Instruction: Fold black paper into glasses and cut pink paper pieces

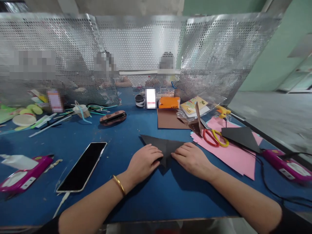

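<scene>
A sheet of black paper (165,148), folded to a triangle with its point toward me, lies on the blue table (136,204). Its left half is under my left hand (145,160), whose thumb and fingers close on the paper near the middle crease. Across from it, my right hand (192,159) grips the right half, fingertips pressed together on the black surface. Both hands rest low over the table, a small gap apart. Parts of the paper are hidden under the fingers.
Right of my hands lie pink paper sheets (234,156), red-and-yellow-handled scissors (211,138) and another black paper piece (241,138). Brown paper (170,119) is behind. A charging phone (83,167) and a magenta device (26,178) lie left. A perforated metal screen (138,42) borders the back.
</scene>
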### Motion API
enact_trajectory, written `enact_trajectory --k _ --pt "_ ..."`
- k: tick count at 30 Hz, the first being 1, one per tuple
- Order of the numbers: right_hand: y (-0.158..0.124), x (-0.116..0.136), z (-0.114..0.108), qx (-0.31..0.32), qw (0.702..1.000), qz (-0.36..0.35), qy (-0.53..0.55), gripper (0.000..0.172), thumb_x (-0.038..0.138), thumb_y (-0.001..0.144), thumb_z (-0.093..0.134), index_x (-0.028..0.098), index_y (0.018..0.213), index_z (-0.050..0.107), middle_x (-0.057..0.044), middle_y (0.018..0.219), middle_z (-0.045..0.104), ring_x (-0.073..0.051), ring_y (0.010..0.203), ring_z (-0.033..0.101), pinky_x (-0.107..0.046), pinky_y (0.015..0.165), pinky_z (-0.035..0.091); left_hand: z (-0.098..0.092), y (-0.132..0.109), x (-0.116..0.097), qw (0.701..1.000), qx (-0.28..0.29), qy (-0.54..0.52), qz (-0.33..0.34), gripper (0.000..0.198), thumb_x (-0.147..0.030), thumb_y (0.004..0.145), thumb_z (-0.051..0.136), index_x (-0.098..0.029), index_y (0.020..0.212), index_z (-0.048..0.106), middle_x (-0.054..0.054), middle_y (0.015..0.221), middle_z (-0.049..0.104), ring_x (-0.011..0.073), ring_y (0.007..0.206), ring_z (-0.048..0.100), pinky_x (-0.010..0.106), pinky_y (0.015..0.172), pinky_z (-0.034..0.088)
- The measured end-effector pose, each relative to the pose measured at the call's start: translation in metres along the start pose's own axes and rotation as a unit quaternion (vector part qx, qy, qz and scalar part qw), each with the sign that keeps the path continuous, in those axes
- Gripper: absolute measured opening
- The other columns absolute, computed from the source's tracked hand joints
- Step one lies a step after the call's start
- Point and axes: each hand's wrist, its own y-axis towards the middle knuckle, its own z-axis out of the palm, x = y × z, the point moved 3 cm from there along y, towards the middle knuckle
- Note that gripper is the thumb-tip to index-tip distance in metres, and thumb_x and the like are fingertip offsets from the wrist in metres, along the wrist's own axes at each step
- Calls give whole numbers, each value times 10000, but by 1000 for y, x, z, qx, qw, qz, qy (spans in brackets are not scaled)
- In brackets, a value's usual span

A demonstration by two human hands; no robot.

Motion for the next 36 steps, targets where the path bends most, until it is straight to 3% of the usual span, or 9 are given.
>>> enact_trajectory --k 4,9,19,26,36 --pt "-1 -6 0 19 998 29 51 251 139 996 483 185 933 721 -29 773 682 -170 707 580 -348 746 389 2 1 3 1000 3 0 4 181 -199 930 566 -230 931 745 50 970 779 222 922 699 370 892 512" --pt "-1 3 0 43 987 90 124 129 183 917 632 187 1015 717 -56 929 717 -212 849 629 -356 777 429 5 -3 -5 1000 -1 -3 -7 187 -208 941 564 -205 918 750 54 942 774 229 888 685 344 763 505" --pt "-3 1 8 41 929 269 251 114 190 900 682 251 843 761 2 850 704 -150 817 655 -248 705 495 7 0 1 987 -32 -92 -130 115 -183 842 726 -254 753 744 -49 874 762 153 859 667 282 778 500" --pt "2 1 8 56 895 368 244 265 252 915 650 210 654 630 17 735 607 -138 682 601 -256 600 412 6 8 2 977 -29 -97 -190 226 -252 890 666 -214 668 670 -16 852 730 173 841 636 321 772 471" --pt "9 0 10 103 888 408 188 294 219 890 648 205 640 493 28 706 515 -130 614 482 -276 570 286 9 13 1 977 -23 -50 -205 263 -273 893 631 -203 662 528 23 802 619 208 814 559 357 744 423"
